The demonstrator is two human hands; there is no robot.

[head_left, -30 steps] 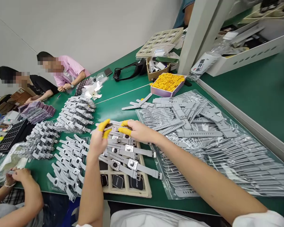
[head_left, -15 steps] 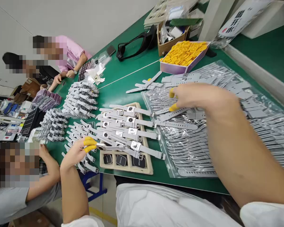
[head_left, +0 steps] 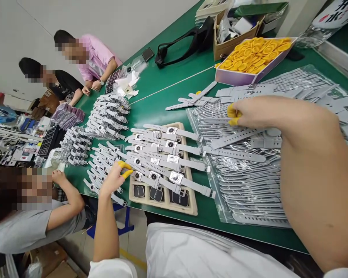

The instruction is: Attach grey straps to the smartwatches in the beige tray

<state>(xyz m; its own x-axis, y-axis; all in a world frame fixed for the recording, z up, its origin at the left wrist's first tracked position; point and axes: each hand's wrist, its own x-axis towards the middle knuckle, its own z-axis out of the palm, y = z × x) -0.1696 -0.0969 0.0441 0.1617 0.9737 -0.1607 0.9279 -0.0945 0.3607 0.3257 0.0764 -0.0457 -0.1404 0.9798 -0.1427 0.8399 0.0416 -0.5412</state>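
My left hand (head_left: 116, 178), with yellow finger cots on its fingertips, is beside the left end of the nearest grey-strapped watch (head_left: 154, 176). Its thumb and finger are apart, and no held thing shows between them. That watch lies with several others across a cream tray (head_left: 193, 208), whose near compartments show black square watch faces (head_left: 179, 198). Over the wide pile of grey straps (head_left: 249, 193) on clear plastic, my right hand (head_left: 249, 112) pinches a grey watch strap (head_left: 216, 120) between its yellow-capped fingertips. The strap points left from the fingers.
Left of the tray lie stacks of strapped watches (head_left: 107, 116). A purple-sided box (head_left: 234, 77) of yellow finger cots stands behind the straps, near a cardboard box (head_left: 220, 48) and a black headband (head_left: 188, 42). One co-worker (head_left: 37, 220) sits close at left, two others farther back.
The watch my left hand held now lies on the tray, and the fingers have parted from it. My right fingers have closed on a strap. The view has shifted.
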